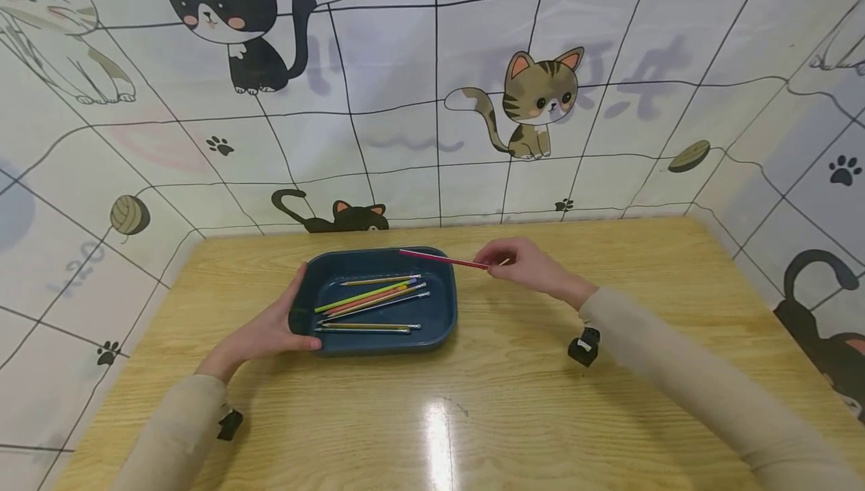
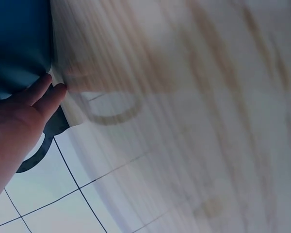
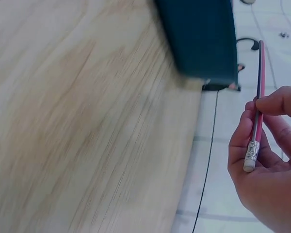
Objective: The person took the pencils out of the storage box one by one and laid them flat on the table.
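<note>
A dark blue tray (image 1: pixel 442 326) sits on the wooden table with several pencils (image 1: pixel 372 297) lying in it, in yellow, green, orange and dark colours. My left hand (image 1: pixel 266 329) rests against the tray's left end, fingers straight along the side and thumb at the near corner. In the left wrist view, two straight fingers touch the tray's wall (image 2: pixel 19 43). To the right of the tray, my right hand (image 1: pixel 520 262) pinches a red pencil (image 1: pixel 439 257) with a dark stripe, its far end over the tray's back rim. The right wrist view shows its white eraser (image 3: pixel 250 166) near the palm.
The light wood table (image 1: pixel 541 416) meets a cloth backdrop (image 1: pixel 405 153) printed with cats and grid lines at the back and sides. A small black device (image 1: pixel 584 346) hangs at the right wrist, another (image 1: pixel 230 425) at the left.
</note>
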